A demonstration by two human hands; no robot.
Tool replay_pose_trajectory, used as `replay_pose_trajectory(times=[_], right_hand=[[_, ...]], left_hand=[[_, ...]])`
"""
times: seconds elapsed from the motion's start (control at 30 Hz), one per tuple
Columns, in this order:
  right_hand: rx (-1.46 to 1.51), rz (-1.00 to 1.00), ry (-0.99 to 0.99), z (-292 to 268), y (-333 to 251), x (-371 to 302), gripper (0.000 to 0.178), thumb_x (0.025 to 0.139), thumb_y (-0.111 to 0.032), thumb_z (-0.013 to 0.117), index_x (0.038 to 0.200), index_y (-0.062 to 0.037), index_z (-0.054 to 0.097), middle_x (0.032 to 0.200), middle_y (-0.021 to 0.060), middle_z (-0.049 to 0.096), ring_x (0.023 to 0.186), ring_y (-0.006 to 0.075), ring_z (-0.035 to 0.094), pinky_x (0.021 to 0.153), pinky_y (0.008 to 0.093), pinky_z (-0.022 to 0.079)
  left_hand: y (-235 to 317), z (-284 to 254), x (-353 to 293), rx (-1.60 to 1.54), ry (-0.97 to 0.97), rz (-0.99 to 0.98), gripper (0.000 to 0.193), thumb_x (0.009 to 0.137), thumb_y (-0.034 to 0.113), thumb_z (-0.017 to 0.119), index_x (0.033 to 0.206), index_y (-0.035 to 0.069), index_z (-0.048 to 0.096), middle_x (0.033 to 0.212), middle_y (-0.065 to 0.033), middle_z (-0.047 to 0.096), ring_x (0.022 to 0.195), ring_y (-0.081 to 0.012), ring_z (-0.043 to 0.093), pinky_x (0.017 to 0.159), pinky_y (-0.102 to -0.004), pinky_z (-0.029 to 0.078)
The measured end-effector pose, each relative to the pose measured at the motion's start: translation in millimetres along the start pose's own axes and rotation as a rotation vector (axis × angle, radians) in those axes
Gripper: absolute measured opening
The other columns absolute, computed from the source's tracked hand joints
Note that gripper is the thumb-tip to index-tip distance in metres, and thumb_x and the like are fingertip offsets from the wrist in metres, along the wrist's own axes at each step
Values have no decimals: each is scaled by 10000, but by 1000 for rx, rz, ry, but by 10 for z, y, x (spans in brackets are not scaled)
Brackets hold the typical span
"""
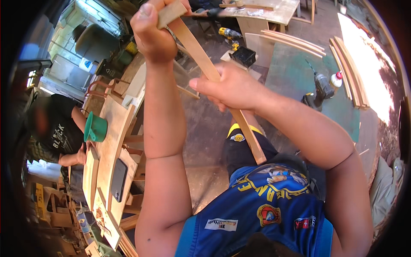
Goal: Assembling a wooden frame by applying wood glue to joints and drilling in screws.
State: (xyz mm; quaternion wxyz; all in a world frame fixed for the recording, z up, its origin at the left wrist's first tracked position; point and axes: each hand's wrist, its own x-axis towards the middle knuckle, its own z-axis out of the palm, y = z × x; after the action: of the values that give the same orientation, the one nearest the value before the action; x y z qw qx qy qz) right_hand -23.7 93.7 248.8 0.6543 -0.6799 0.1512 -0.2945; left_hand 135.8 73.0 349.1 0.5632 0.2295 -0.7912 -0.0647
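Note:
A long, narrow wooden strip (195,45) slants across in front of me, its lower end close to my shirt. My right hand (235,85) is closed round the strip at about its middle. At the strip's upper end a short wooden piece (172,14) lies crosswise against it; whether the two are joined I cannot tell. My left hand (155,36) is closed on that short piece, thumb up, and its fingers are partly hidden.
On the green-topped table at right are a cordless drill (321,88), a white bottle with red cap (336,79) and wooden strips (353,73). Another drill (230,34) lies farther off. A person stands by the left workbench (112,128), which holds a green pot (95,128) and a phone (119,180).

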Motion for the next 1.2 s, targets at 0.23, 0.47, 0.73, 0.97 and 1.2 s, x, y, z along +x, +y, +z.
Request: replay_pose_trajectory(times=[0.23,0.47,0.73,0.97,1.2], right_hand=[[-254,-128,196,-51,-380,60,298,759,-283,635,803,12,640,569,84,553,488,150,518,488,307,419],[-9,-75,-26,-39,-396,-34,250,818,-263,623,710,-56,533,491,-4,433,397,74,393,389,250,303],[-181,-179,105,-8,-330,32,275,794,-272,616,796,3,600,562,57,526,496,141,510,496,307,418],[-296,-174,323,3,-357,75,291,771,-247,598,839,35,624,637,172,604,593,288,614,585,371,478],[-346,-334,361,-76,-267,8,315,783,-275,621,823,36,601,592,138,583,544,280,585,553,366,462]], left_hand=[[-60,268,33,-110,86,22,687,883,541,258,777,-56,580,753,-129,580,697,-180,531,632,-273,403],[148,238,-23,102,60,100,738,897,575,212,773,-51,584,749,-140,592,709,-208,554,681,-299,430],[141,268,-22,63,103,21,690,871,579,267,772,-30,574,740,-117,573,701,-183,522,668,-271,393],[30,193,35,48,-9,-66,666,848,601,342,805,-21,576,773,-99,571,723,-157,516,666,-256,382],[-43,226,60,-39,-14,-66,668,875,601,369,875,-34,575,809,-94,587,761,-151,544,710,-256,416]])
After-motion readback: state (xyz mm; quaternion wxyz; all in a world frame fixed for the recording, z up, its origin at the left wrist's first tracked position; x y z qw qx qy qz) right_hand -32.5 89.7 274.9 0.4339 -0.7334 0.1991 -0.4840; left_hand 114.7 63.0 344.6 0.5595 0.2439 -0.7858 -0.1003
